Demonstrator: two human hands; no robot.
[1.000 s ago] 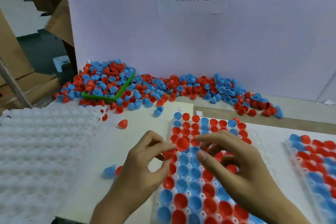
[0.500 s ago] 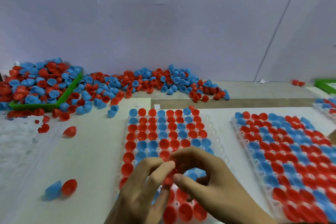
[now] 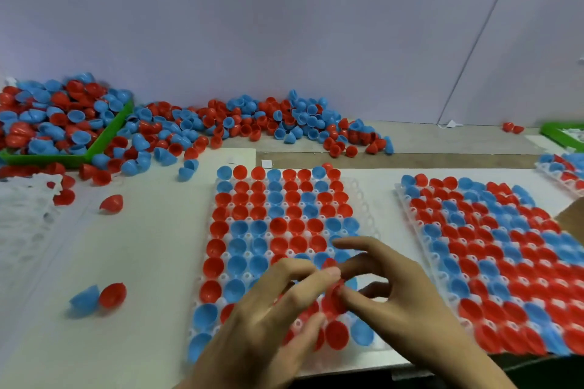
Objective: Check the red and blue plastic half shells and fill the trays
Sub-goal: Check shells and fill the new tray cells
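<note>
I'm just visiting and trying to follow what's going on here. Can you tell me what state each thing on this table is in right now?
Middle tray: mostly filled, right column of pockets empty.
Right tray: filled with shells.
Green bin: heaped with shells, overflowing.
Loose pile: unsorted along the wall.
Red shell: pinched between both hands.
Left hand: holding the red shell.
Right hand: holding it too.
White tray: pockets empty.

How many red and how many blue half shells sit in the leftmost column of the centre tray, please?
Leftmost column of the centre tray:
Blue shells: 4
Red shells: 6
Total: 10
</note>
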